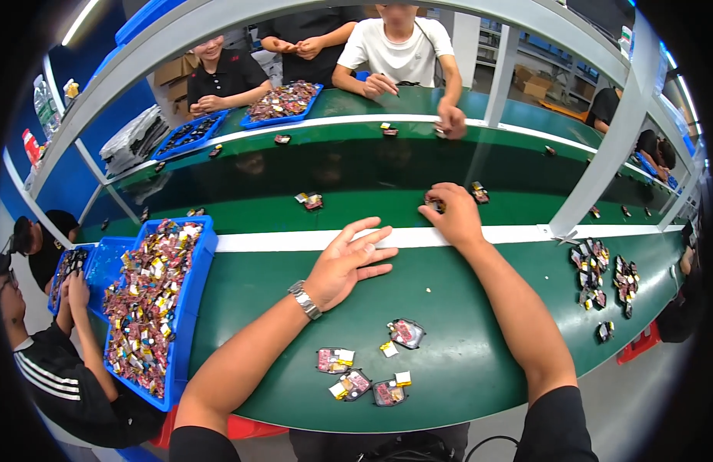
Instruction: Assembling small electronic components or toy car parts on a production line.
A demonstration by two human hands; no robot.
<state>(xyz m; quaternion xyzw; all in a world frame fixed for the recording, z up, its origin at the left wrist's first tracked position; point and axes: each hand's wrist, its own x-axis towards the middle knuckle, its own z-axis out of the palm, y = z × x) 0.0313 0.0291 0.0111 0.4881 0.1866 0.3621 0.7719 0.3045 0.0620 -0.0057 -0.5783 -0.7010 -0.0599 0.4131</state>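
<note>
The head view shows the left hand [348, 262] palm inward over the white divider strip [279, 241], fingers spread and holding nothing; a metal-link band [305, 300] circles its wrist. The right hand [455, 218] arches with bent fingers over a small circuit-board module [435, 205] on the green conveyor belt [256, 202]. The fingers cover most of that module, so I cannot tell how firmly it is gripped or whether it is lifted. Another module [479, 192] lies just beside the hand, farther right.

The white frame post [612, 138] hides part of the belt's right side, and dark fisheye edges cut off the workers there. A far co-worker's hand [451, 121] is blurred over a small piece.

At left, a deep blue tray [191, 308] is heaped with pinkish modules bearing white and yellow parts. A second blue tray [279, 123], across the belt, holds a similar heap; the shallow blue tray [221, 123] beside it contains dark pieces too small to identify. Four loose modules [406, 333] lie on the green worktable [456, 339].

A red-labelled bottle [31, 146] stands at far left, its print illegible; marks on the modules are likewise unreadable.
</note>
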